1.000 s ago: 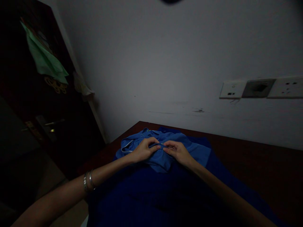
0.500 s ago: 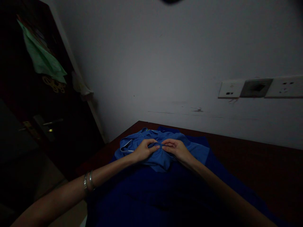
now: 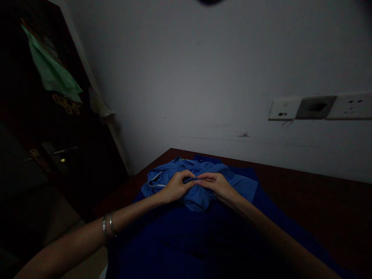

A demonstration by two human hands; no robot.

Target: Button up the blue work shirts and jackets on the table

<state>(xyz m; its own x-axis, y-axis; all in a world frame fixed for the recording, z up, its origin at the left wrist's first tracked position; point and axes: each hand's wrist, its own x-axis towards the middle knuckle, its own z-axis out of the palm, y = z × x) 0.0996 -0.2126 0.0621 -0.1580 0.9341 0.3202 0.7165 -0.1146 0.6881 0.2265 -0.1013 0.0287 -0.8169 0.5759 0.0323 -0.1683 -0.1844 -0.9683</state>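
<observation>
A pale wall (image 3: 174, 69) rises behind the reddish-brown desk (image 3: 305, 178), with a dark scuff (image 3: 244, 135) low on it. Toward the right, three plates sit side by side on the wall: a white socket (image 3: 285, 109), a grey plate (image 3: 316, 107) and another white socket (image 3: 351, 106). On the left stands a dark door (image 3: 90, 166) with a metal handle (image 3: 65, 150). A light green cloth (image 3: 54, 73) hangs on it, above a yellowish looped ornament (image 3: 66, 104). A pale, crumpled item (image 3: 100, 106) hangs by the door's edge, too dim to identify.
</observation>
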